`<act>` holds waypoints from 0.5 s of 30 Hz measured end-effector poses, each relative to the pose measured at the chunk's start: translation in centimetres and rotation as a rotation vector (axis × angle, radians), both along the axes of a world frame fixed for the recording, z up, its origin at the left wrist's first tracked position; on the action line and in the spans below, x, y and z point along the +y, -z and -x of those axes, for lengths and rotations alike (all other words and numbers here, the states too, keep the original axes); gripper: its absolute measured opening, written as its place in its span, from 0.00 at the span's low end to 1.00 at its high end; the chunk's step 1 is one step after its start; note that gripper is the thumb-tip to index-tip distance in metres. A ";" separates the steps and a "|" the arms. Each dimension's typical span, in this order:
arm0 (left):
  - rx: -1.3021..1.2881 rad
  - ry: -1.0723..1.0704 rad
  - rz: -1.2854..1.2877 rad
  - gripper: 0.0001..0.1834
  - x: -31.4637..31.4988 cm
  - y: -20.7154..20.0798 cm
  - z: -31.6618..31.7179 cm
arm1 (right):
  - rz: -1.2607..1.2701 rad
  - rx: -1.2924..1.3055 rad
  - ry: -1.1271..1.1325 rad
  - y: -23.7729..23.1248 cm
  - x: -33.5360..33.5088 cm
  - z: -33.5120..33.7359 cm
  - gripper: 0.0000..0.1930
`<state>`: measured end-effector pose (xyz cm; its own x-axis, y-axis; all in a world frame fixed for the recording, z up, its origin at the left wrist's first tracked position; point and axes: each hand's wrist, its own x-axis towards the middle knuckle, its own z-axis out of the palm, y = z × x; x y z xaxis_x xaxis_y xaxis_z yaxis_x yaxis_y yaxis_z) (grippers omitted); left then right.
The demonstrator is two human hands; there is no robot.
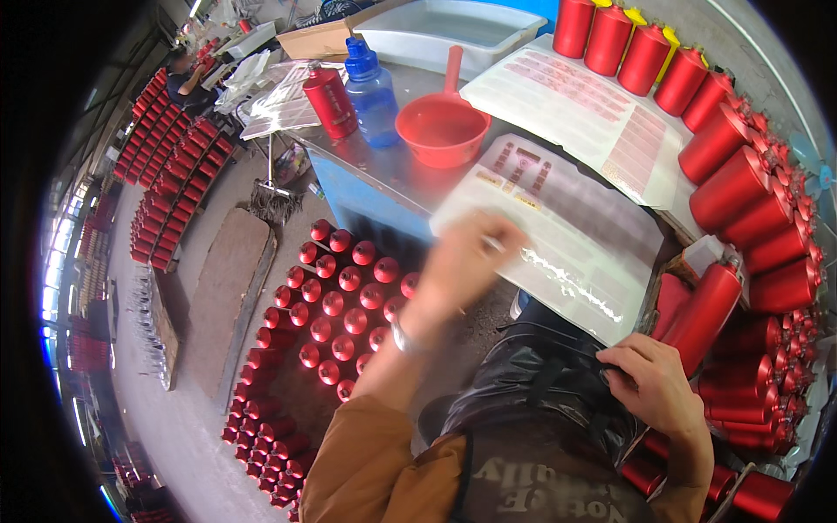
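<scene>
The person wears a mustard-brown long sleeve at lower centre, a thin silver bracelet on the left wrist, and a glossy black apron — pale lettering below.

Left hand blurred, fingertips on the near label sheet at its left edge. Right hand resting on the black apron beside a red cylinder. Red scoop, blue bottle and second sheet on the table. Rows of red cylinders standing on the floor at left, more stacked at right
</scene>
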<state>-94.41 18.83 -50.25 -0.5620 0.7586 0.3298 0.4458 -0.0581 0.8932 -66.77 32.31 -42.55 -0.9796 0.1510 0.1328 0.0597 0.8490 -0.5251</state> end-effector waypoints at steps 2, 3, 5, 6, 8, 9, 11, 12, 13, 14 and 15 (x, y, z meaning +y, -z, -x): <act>0.053 -0.425 0.041 0.12 1.9 3.1 6.3 | 0.050 -0.008 -0.006 -0.2 0.0 -1.0 0.15; -0.030 -0.556 0.142 0.15 2.4 4.6 9.3 | 0.079 -0.015 -0.002 -0.3 -0.1 -1.5 0.15; 0.066 -0.732 0.120 0.20 3.1 7.8 13.3 | 0.123 -0.026 0.007 -0.2 -0.3 -2.4 0.15; 0.040 -0.806 0.196 0.21 3.5 9.1 14.8 | 0.140 -0.016 0.004 -0.1 -0.4 -2.8 0.15; 0.069 -0.829 0.103 0.19 4.4 10.7 16.5 | 0.177 -0.019 0.013 0.3 -0.5 -3.5 0.16; 0.058 -0.850 0.095 0.18 4.8 11.1 17.0 | 0.189 -0.017 0.015 0.5 -0.5 -3.7 0.16; 0.051 -0.877 0.063 0.16 5.6 11.3 17.4 | 0.212 -0.014 0.015 0.9 -0.6 -4.2 0.16; 0.045 -0.895 0.053 0.16 6.0 11.2 17.4 | 0.224 -0.018 0.023 1.1 -0.6 -4.3 0.16; 0.041 -0.898 0.047 0.16 6.3 11.0 17.5 | 0.236 -0.021 0.031 1.3 -0.6 -4.4 0.16; 0.038 -0.900 0.040 0.16 6.7 10.9 17.5 | 0.248 -0.025 0.039 1.5 -0.6 -4.5 0.16; 0.035 -0.902 0.032 0.16 6.9 10.8 17.6 | 0.256 -0.023 0.036 1.6 -0.6 -4.6 0.16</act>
